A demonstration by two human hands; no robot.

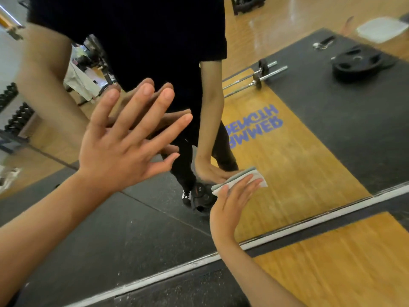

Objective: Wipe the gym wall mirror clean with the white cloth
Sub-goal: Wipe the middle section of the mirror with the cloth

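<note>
**Both hands flat at the mirror**

The left hand (124, 140), fingers spread open, is against the mirror (309, 140) at centre left. The right hand (232, 202), fingers straight, presses the folded white cloth (241, 177) onto the glass at lower centre. A barbell (254, 79) and a weight plate (358, 63) are reflected in the upper right.

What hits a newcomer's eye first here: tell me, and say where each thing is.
The left hand, fingers spread straight, is raised flat at the mirror at centre left, close against its own reflection. Lower right, the right hand presses the folded white cloth on the glass near the mirror's bottom edge. Reflected at upper right lie a barbell and black weight plates.
</note>
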